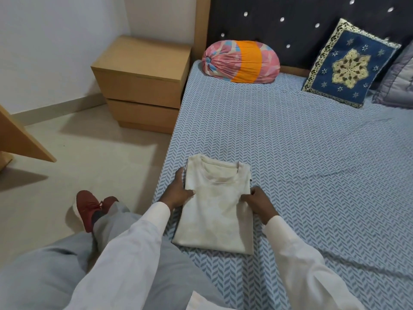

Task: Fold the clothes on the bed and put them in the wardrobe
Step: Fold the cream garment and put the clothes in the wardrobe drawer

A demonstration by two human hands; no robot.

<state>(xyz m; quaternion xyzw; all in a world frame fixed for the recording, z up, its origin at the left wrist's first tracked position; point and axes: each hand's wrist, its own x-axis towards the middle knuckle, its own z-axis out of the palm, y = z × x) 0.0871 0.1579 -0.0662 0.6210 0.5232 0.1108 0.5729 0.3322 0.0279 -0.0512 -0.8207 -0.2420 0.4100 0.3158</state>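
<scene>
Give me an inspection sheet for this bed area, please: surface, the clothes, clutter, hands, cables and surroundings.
Surface: bed sheet, blue herringbone print, lying smooth with a few creases.
Job's things: one folded white T-shirt flat near the bed's edge, collar towards the headboard; no other loose clothes seen.
Clutter: patterned bolster, blue embroidered cushion and grey pillow at the head end.
Grippers: left hand grips the shirt's left edge, thumb on top; right hand pinches its right edge.
Cables: nothing seen.
Surroundings: two-drawer bedside cabinet by the wall; slanted wooden panel at far left, cannot tell if it is the wardrobe.
</scene>
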